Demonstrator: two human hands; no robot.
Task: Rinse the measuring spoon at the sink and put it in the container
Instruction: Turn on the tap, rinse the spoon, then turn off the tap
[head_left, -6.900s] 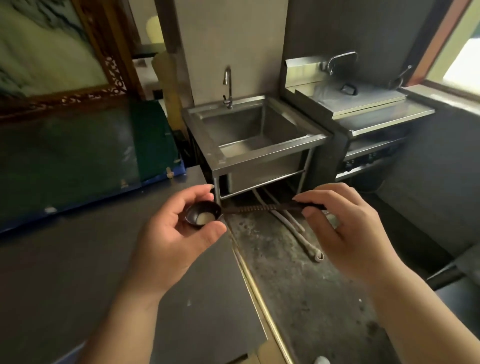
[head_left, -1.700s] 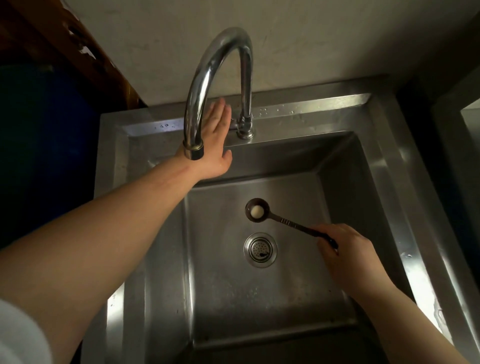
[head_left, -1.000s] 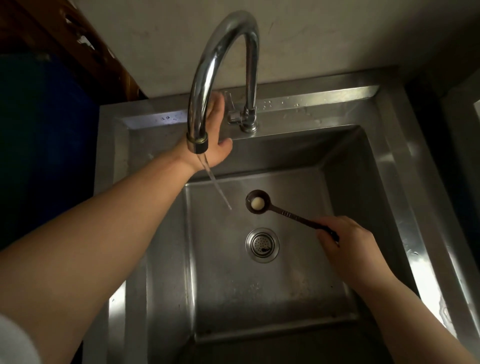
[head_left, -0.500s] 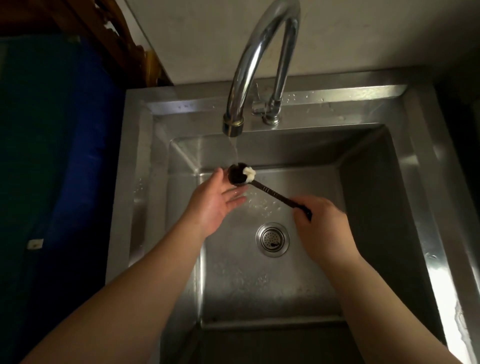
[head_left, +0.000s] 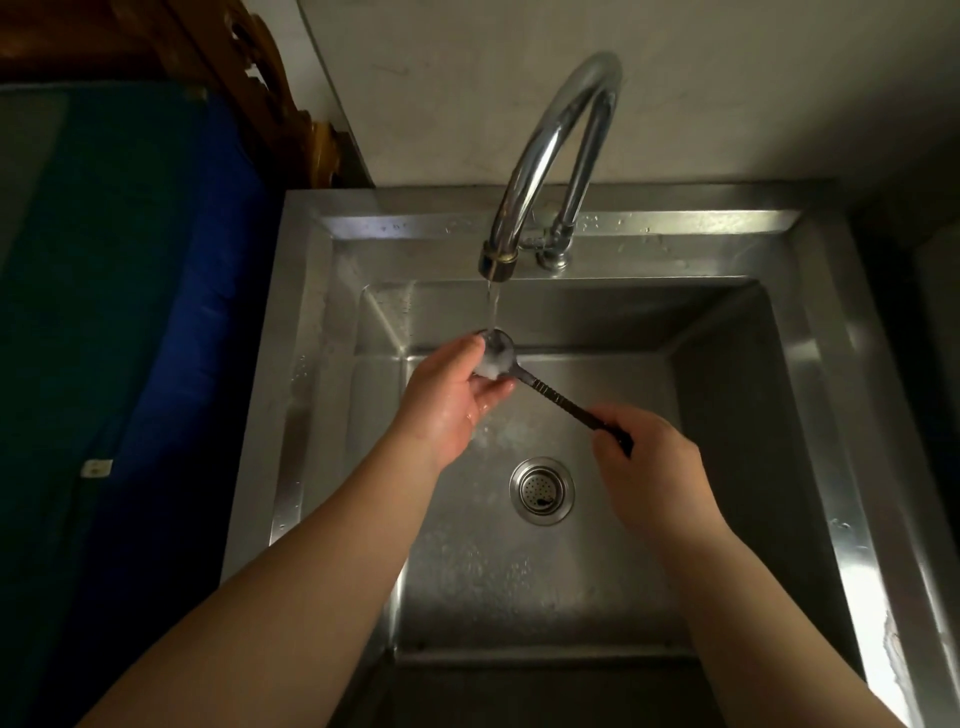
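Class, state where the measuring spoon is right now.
Head view, centre: the measuring spoon is over the sink, its bowl under the faucet stream in the left hand, its handle end gripped by the right hand.

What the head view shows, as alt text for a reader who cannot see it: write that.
The right hand holds a dark measuring spoon by its handle end while the left hand cups its bowl under water running from a curved faucet, over a steel sink.
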